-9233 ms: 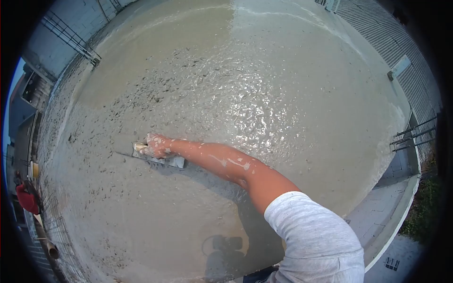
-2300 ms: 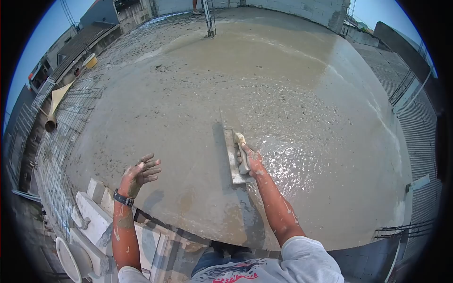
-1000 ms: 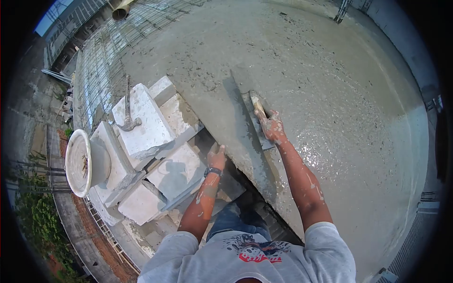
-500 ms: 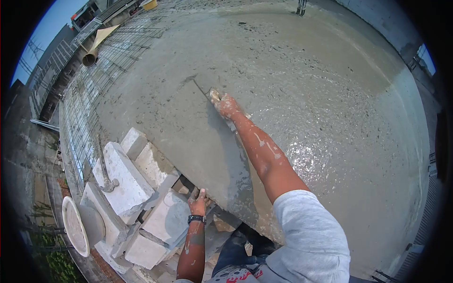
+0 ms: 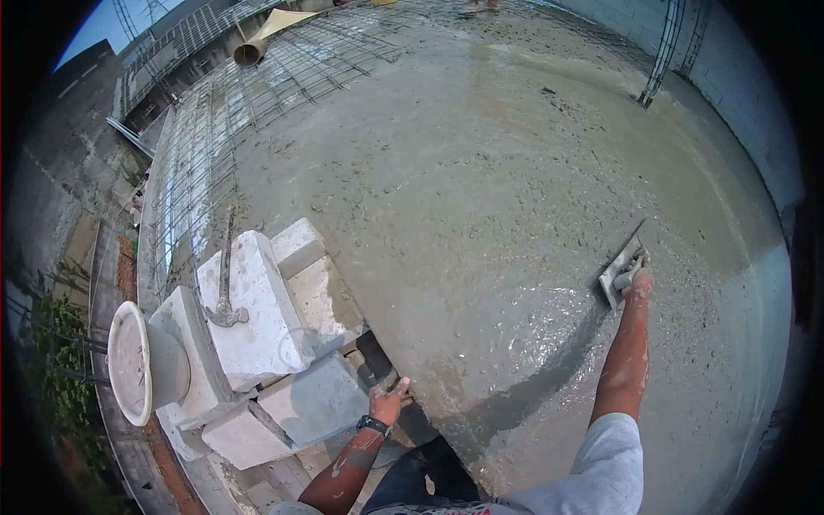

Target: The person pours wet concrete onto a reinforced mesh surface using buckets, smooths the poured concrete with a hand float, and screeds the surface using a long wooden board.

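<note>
one broad slab of wet grey concrete [image 5: 446, 215] is spread across most of the view, pitted with small lumps and shiny in patches. at its far left, a dark grid of steel bars [image 5: 257, 112] is seen. along the near left edge, pale, rough rectangular blocks [image 5: 257, 335] are stacked; on them are set a round, wide-rimmed off-white bucket [image 5: 171, 369] and a long-handled claw hammer [image 5: 225, 300]. on the slab's right half, a flat, rectangular metal trowel [image 5: 611, 275] is held at the wet surface. its handle is gripped by the right hand [image 5: 639, 281], whose fingers are closed around it. the left hand [image 5: 386, 406] is held at the slab's near edge, beside the blocks; one finger is extended, but whether the others are apart or together cannot be told. its wrist is circled by a black watch [image 5: 372, 425].
</note>
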Tool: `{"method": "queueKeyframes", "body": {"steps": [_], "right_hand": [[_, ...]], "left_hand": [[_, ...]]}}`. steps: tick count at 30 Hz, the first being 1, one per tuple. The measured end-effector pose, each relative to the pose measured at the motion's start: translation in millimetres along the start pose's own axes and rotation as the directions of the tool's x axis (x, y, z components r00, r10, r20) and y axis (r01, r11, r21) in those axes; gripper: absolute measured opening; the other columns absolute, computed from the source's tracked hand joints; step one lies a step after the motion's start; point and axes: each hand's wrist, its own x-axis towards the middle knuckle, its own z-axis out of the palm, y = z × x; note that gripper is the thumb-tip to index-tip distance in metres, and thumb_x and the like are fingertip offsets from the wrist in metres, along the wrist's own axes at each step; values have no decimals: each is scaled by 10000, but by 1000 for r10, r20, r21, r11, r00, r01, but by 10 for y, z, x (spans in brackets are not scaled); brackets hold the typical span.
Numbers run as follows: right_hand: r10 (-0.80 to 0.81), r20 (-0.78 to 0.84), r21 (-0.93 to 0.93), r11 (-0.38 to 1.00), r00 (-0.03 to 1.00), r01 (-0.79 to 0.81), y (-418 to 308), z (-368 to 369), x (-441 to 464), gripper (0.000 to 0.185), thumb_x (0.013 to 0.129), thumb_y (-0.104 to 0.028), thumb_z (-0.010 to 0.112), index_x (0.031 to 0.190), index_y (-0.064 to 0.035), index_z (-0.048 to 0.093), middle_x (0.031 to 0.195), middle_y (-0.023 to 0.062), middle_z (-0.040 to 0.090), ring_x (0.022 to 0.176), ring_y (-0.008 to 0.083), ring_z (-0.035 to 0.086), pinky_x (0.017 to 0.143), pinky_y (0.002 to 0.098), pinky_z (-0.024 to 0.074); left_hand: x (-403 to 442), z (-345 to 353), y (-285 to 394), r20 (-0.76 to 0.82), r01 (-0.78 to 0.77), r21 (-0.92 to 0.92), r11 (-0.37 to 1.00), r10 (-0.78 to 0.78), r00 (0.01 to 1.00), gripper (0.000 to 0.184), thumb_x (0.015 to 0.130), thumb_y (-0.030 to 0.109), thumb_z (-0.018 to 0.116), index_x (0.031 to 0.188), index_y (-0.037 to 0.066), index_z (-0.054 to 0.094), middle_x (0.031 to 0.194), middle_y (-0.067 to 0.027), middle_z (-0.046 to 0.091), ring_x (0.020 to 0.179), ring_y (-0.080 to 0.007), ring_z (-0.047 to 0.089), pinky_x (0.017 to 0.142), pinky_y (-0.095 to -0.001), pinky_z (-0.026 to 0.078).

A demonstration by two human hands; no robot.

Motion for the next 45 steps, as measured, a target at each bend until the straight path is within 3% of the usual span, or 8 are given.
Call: {"method": "queueKeyframes", "body": {"steps": [5,17,20,28,32,39,41,45], "right_hand": [[56,433,419,872,899,-256,243,825,-452,364,1003,-395,434,989,-63,582,668,-2,492,525,121,450,510,276,423],[365,719,-42,872,591,-488,1195,2675,-2179,314,971,-431,512,923,-122,544,642,-4,518,493,127,484,489,303,442],[473,767,-195,815,433,-545,1369,2821,-2524,314,970,-434,514,941,-126,567,634,-8,527,469,114,477,465,285,441],[469,619,-621,784,630,26,1387,2757,-3512,439,930,-467,571,1025,-45,645,720,40,640,582,145,599,532,326,502],[17,721,-613,482,693,626,1247,2390,-3623,685,858,-563,589,1184,39,623,1052,224,677,1036,377,630,906,406,478],[-63,221,-838,499,973,222,871,1365,-2502,691,857,-562,584,1067,94,634,1020,251,672,994,408,639,846,435,493],[-118,239,-756,601,964,261,738,1363,-2819,721,850,-576,587,1094,101,619,983,242,679,948,406,650,814,437,500],[-40,626,-620,581,779,528,654,1800,-3749,820,837,-630,569,1209,100,550,1093,269,622,1052,399,597,902,428,464]], "left_hand": [[-46,94,67,-31,-1,73,997,3,1000,467,895,92,511,1328,264,545,1225,-166,619,1079,-388,589,964,-516,390],[-58,222,602,-176,89,-2,996,-88,980,422,911,343,626,1189,25,631,1090,-166,670,990,-273,640,912,-359,477],[-122,175,621,-174,44,388,921,26,984,549,877,422,650,1252,27,580,1043,-201,675,982,-319,634,914,-390,467],[-154,200,1007,-146,153,-116,981,-169,975,618,849,375,722,1265,-46,540,1079,-180,646,825,-207,656,700,-324,551],[-192,207,1005,-115,130,-207,970,-156,981,569,868,284,715,1329,12,525,1126,-122,649,797,-177,645,673,-306,566],[-156,219,992,-95,171,-301,938,-208,974,513,880,281,701,1296,15,561,1153,-114,650,889,-171,641,674,-303,567],[-243,228,1159,-168,125,-25,992,-128,978,533,891,279,686,1301,-23,528,1161,-166,623,931,-204,644,716,-326,570],[-47,190,675,-85,6,-212,977,-24,996,464,877,303,694,1236,21,612,1114,-123,665,906,-190,643,751,-324,560]]}}
